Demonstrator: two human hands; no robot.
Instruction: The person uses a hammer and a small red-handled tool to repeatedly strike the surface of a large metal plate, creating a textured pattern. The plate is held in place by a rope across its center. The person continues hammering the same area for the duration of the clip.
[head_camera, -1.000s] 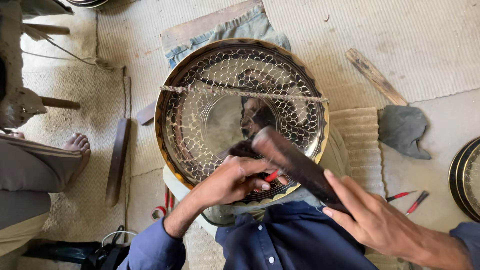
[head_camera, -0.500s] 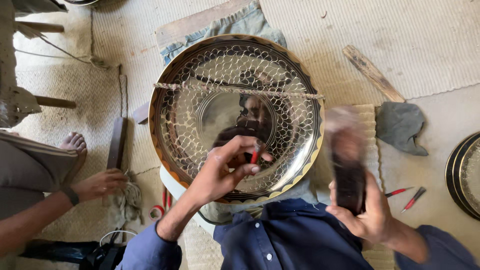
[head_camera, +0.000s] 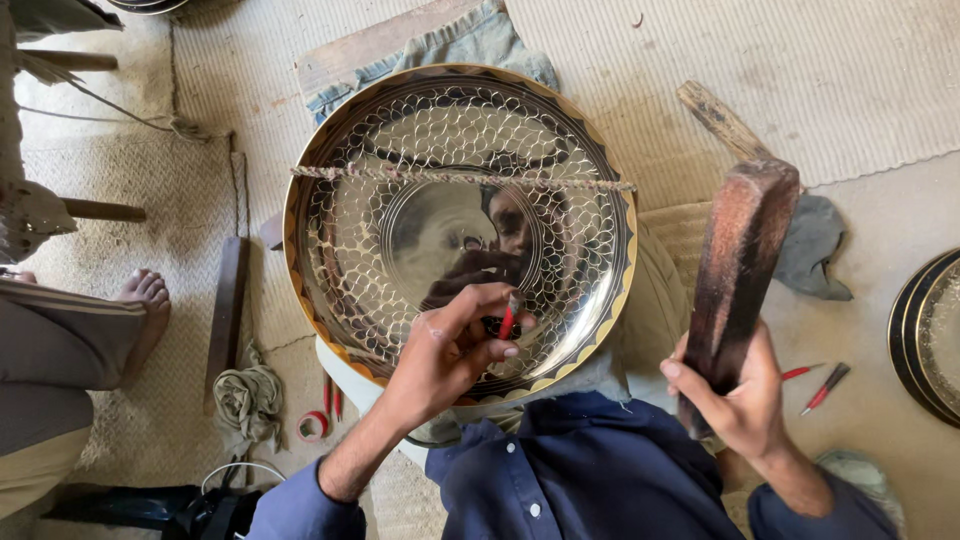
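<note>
A large round brass plate (head_camera: 345, 230) with a net-like engraved pattern lies in front of me, a cord (head_camera: 400, 174) stretched across its upper part. My left hand (head_camera: 450, 350) rests on the plate's lower part and pinches a small red-handled chisel (head_camera: 507, 320) upright against the metal. My right hand (head_camera: 735, 390) grips the lower end of a dark wooden mallet block (head_camera: 740, 260), raised upright to the right of the plate and clear of it.
Another person's bare foot (head_camera: 140, 300) and trouser leg are at the left. Red-handled tools (head_camera: 815, 385) lie on the floor at right, near stacked plates (head_camera: 925, 335). A grey cloth (head_camera: 815, 245), a wooden stick (head_camera: 720, 120) and a rag (head_camera: 250, 395) lie around.
My right hand has lifted the wooden block off the chisel and swung it out to the right, upright. The other person's hand seen at lower left is gone. My left hand keeps the chisel on the plate.
</note>
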